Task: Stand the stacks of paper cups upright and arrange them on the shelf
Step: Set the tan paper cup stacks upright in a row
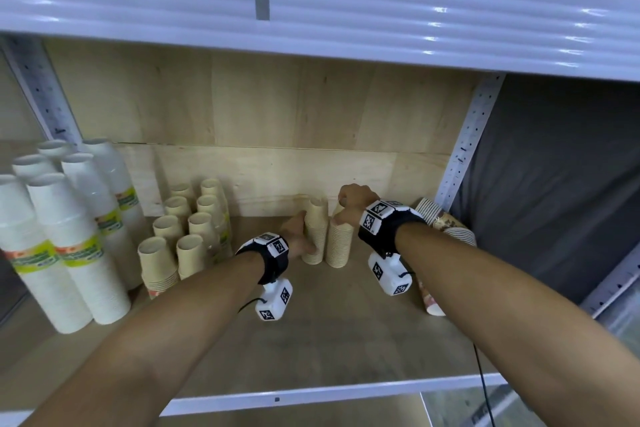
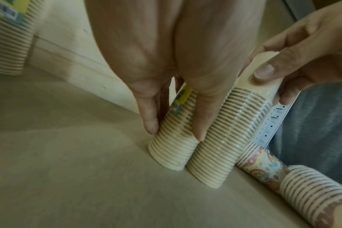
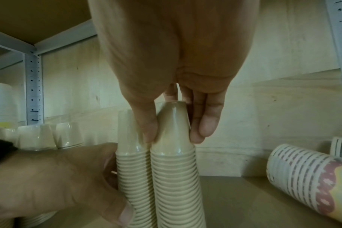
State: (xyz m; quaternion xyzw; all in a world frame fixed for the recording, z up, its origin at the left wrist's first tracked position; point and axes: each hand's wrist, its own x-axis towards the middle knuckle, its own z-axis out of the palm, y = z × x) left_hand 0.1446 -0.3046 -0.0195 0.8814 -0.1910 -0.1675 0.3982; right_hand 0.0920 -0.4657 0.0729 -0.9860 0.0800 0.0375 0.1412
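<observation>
Mid-frame on the shelf (image 1: pixel 346 340), the left hand (image 1: pixel 298 236) wraps its grip around one upright tan cup stack (image 1: pixel 316 232); touching it rightward, the right hand (image 1: pixel 353 204) pinches the second stack's (image 1: pixel 340 243) top cup.

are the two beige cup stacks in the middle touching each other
Touching. In the right wrist view, the left beige stack and the right beige stack press side to side with no gap; the left wrist view agrees.

Two beige cup stacks (image 1: pixel 327 236) upright (touching)
</observation>
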